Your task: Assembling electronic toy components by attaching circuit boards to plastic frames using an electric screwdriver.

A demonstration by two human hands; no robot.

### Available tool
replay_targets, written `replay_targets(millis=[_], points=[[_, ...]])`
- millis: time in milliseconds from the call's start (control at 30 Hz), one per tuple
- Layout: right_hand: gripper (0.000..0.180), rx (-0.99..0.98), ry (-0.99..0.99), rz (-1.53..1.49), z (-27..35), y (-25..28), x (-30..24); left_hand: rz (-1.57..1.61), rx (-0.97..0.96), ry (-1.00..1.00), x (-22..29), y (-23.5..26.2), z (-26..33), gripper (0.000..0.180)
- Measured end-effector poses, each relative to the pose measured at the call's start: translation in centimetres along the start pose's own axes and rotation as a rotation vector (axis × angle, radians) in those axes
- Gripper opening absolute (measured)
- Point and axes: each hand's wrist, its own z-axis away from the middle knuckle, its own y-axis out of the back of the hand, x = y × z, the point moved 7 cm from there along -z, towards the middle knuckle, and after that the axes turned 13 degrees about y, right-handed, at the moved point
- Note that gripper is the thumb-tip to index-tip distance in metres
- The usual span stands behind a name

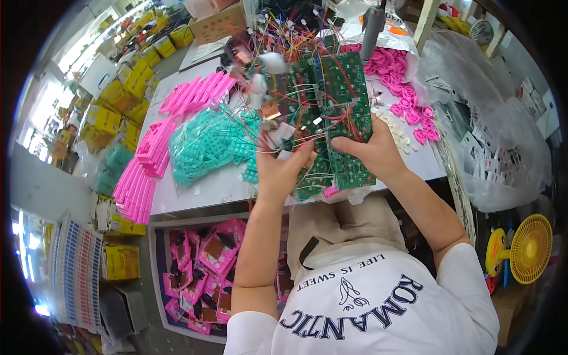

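Both hands are raised over the near edge of the white counter (195, 189). The right hand (370, 151) is closed around a stack of green printed circuit boards (346, 106), fingers wrapped over the lower front edge. The left hand (284, 168) grips a second bundle of green boards with small white connectors and a tangle of red, green and white wires (290, 127), held just beside the first stack. The wires run up toward a larger mass of wiring (284, 29) at the far end of the counter.

Progress, judged from the present layout: the boards remain wired and bunched together in the hands; none appears set apart on the counter, so sorting seems at an early or middle stage.

On the counter lie teal plastic grid parts in a clear bag (207, 145), rows of pink plastic strips (154, 148) and loose pink moulded pieces (408, 89). Below the counter, a tray of pink packaged items (204, 266) stands on the floor.
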Motion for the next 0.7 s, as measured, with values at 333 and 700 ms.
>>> replay_targets(millis=[333, 700], points=[[0.056, -0.175, -0.348, -0.664, -2.6, -2.3, 5.5, -0.024, -0.030, 0.183, -0.8, 2.6, -2.6, 0.043], [0.052, -0.048, -0.342, -0.939, -5.9, -7.2, 9.3, 0.050, -0.061, 0.190, 4.3, 6.3, -7.4, 0.061]])
